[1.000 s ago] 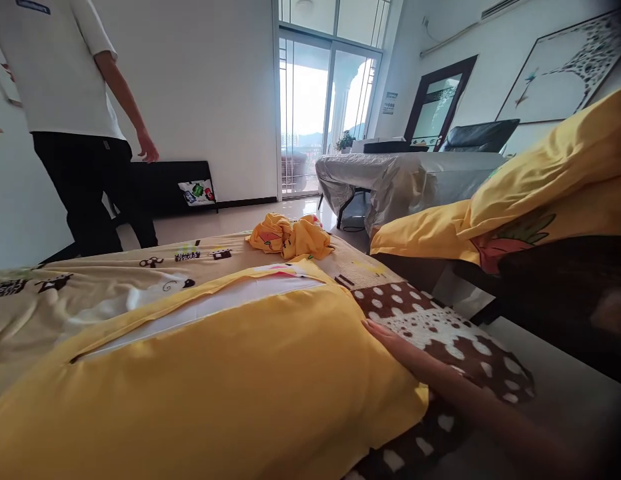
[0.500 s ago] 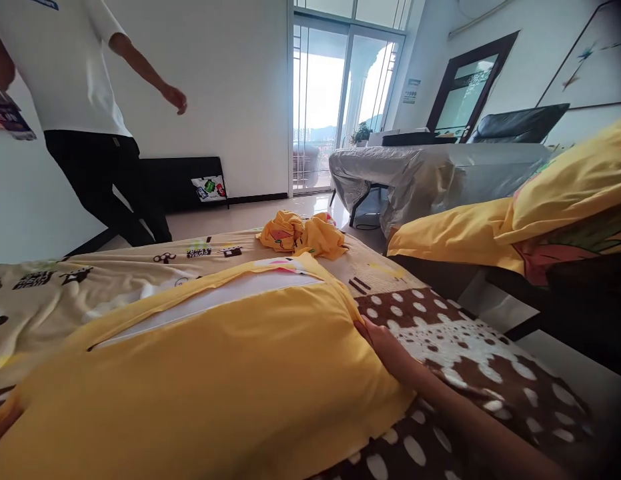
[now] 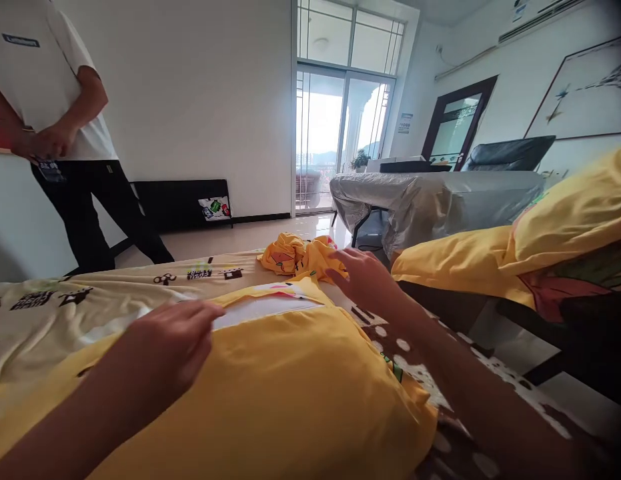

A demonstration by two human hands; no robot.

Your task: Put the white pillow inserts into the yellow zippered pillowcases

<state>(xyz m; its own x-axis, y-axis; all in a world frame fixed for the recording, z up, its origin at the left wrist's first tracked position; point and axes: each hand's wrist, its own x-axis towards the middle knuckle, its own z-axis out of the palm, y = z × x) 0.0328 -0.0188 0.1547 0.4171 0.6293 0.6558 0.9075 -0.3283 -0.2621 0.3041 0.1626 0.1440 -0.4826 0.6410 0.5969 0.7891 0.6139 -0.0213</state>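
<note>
A pillow in a yellow case (image 3: pixel 290 393) lies across the bed in front of me, its open end showing the white pillow (image 3: pixel 260 308). My left hand (image 3: pixel 173 343) hovers over the near part of the case, fingers loosely apart, holding nothing. My right hand (image 3: pixel 365 280) reaches out above the far corner of the case, fingers spread and empty. Just beyond it lies a crumpled yellow cloth (image 3: pixel 300 255) on the patterned bed sheet (image 3: pixel 65 313).
A person in a white shirt and black trousers (image 3: pixel 65 133) stands at the far left by the wall. A second yellow pillow and bedding (image 3: pixel 515 253) sit at the right. A grey-covered table (image 3: pixel 430 200) and glass doors (image 3: pixel 340 140) are behind.
My right hand left the pillow's right edge and rose toward its far corner. My left hand came into view over the case. The person at the left brought both hands together.
</note>
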